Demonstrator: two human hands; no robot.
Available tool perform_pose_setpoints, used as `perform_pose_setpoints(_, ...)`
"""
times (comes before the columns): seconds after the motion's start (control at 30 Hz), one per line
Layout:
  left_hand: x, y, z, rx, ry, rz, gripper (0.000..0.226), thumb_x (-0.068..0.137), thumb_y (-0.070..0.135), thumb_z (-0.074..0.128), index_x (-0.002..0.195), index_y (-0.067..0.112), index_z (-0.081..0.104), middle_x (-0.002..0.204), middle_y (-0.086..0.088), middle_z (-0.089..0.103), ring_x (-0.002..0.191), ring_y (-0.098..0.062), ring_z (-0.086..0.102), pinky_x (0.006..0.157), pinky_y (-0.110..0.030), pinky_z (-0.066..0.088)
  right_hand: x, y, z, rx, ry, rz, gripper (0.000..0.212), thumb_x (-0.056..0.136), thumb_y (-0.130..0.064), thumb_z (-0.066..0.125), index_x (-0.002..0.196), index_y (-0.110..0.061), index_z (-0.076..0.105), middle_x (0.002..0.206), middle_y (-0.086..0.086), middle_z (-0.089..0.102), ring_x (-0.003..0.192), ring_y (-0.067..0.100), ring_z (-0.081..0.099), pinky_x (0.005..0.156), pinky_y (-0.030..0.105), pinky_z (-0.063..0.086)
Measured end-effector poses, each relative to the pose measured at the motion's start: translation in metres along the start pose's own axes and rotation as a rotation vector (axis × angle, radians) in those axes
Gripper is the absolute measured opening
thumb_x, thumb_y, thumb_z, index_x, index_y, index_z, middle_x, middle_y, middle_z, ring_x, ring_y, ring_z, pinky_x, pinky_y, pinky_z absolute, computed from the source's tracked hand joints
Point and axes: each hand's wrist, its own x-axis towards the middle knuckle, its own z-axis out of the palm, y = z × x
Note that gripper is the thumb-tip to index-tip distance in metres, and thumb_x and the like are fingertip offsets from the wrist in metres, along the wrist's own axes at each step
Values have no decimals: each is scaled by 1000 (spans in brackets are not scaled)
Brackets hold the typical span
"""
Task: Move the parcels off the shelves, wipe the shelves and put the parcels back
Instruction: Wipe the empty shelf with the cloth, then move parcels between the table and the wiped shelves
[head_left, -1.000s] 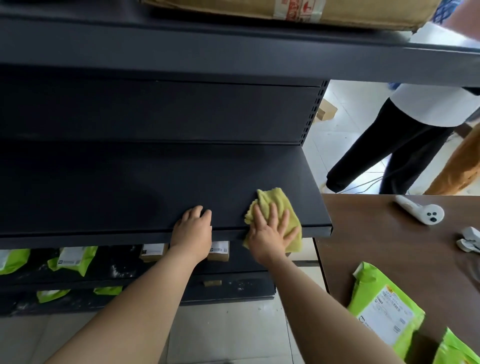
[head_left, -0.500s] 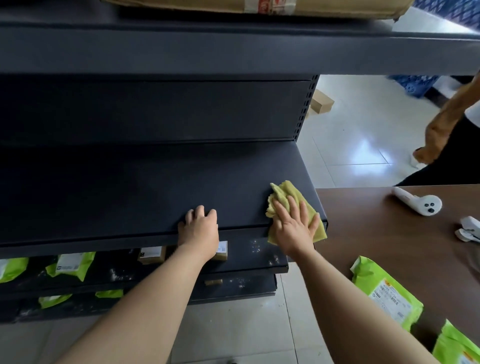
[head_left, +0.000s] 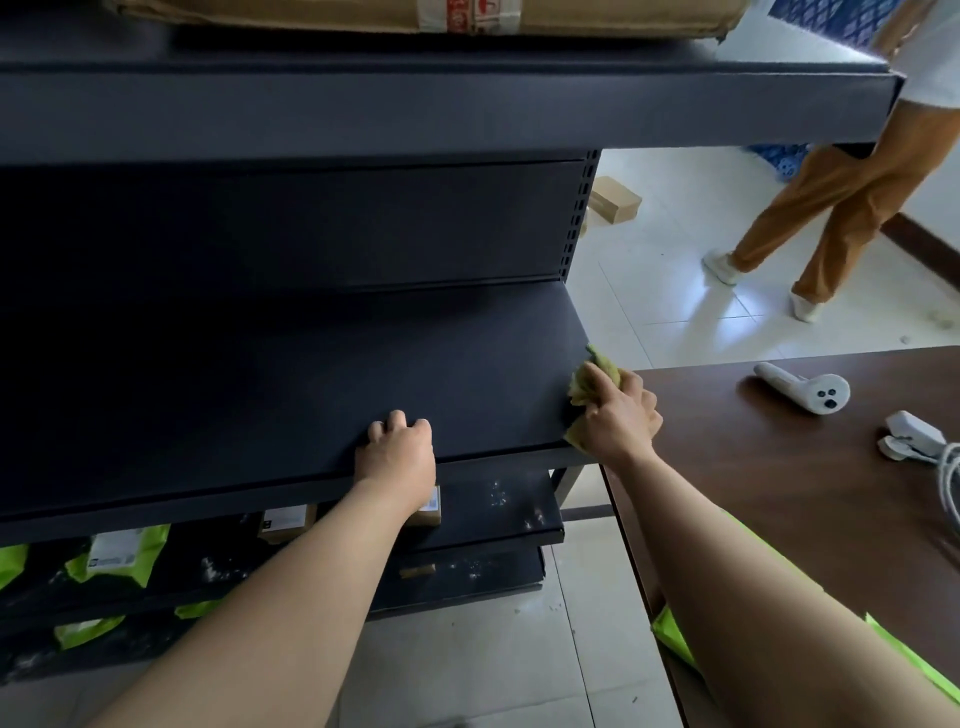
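A dark metal shelf (head_left: 291, 384) lies bare in front of me. My right hand (head_left: 618, 415) grips a bunched yellow-green cloth (head_left: 597, 371) at the shelf's right end, at the corner. My left hand (head_left: 397, 449) rests on the shelf's front edge, fingers curled over it, holding nothing else. Green parcels (head_left: 122, 553) and small brown boxes (head_left: 285, 522) sit on the lower shelves. A green parcel (head_left: 675, 639) lies on the brown table, mostly hidden by my right forearm. A large cardboard parcel (head_left: 415, 13) lies on the top shelf.
A brown table (head_left: 779, 493) stands right of the shelving, bearing a white handheld scanner (head_left: 805, 389) and a white device with a cable (head_left: 911, 436). A person in tan trousers (head_left: 831, 208) walks on the tiled floor behind. A cardboard box (head_left: 615, 200) lies on the floor.
My right hand has slid the cloth rightward along the shelf to its right end and bunched it. My left hand has stayed on the front edge. A person in tan trousers has walked into view.
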Motion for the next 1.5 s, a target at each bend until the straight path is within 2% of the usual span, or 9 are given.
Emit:
perform_pose_setpoints(0.13,1,-3,-5,-1,-25,18,22,97,16,44,119,15,47,135,-7,35,116,-29,39,87,-38,44,-9,-26,4,79,-41,-80,88,71,-17,53,142,-53,13,142,-3,32,121,31,34,102,43,25)
perform_pose_setpoints(0.27,3,-4,-11,-1,-53,39,20,97,13,43,115,15,49,132,-6,38,113,-28,41,87,-38,45,-10,-36,14,-168,-202,-93,64,86,-28,53,143,-38,25,153,6,18,135,34,21,110,46,17)
perform_pose_setpoints(0.4,7,-9,-14,15,-72,63,15,96,13,42,110,15,49,128,-6,41,110,-28,43,86,-37,45,-15,-42,9,-227,-264,-88,63,89,-36,52,146,-41,25,159,-1,10,145,28,7,116,56,1)
perform_pose_setpoints(0.57,12,-12,-26,16,-68,129,7,95,13,41,98,16,46,120,-5,48,109,-26,48,84,-36,44,-34,-38,-5,-218,-182,-30,49,93,-42,49,141,-39,40,156,-5,22,146,21,8,117,53,5)
perform_pose_setpoints(0.63,13,-10,-33,-7,-47,179,16,96,14,41,109,15,51,119,-5,50,109,-26,50,85,-36,44,-44,-31,-11,-222,-176,3,46,94,-45,48,139,-36,45,155,-3,25,146,22,11,117,50,10)
perform_pose_setpoints(0.83,15,9,-56,-99,-11,292,23,99,22,38,112,13,54,118,-7,57,101,-27,55,83,-36,47,-91,-8,-31,-129,-106,125,32,92,-36,51,119,-26,63,136,0,48,134,23,36,109,43,30)
perform_pose_setpoints(1.17,-20,104,-53,-196,-78,577,31,98,25,38,122,13,53,121,-12,57,107,-30,55,83,-32,42,-176,75,-84,16,38,447,42,94,-28,53,135,-18,54,147,4,44,136,23,39,111,39,32)
perform_pose_setpoints(1.37,-56,160,-21,-261,-168,702,32,96,25,45,124,12,54,121,-10,61,110,-29,56,91,-35,47,-217,127,-102,186,134,609,43,92,-14,51,135,-9,53,139,9,52,121,22,53,98,28,39)
perform_pose_setpoints(1.5,-69,182,10,-287,-233,677,31,95,26,48,120,11,56,121,-11,60,111,-29,55,92,-32,46,-229,151,-94,323,155,691,43,92,-12,51,134,-9,54,128,15,61,69,10,46,56,16,34)
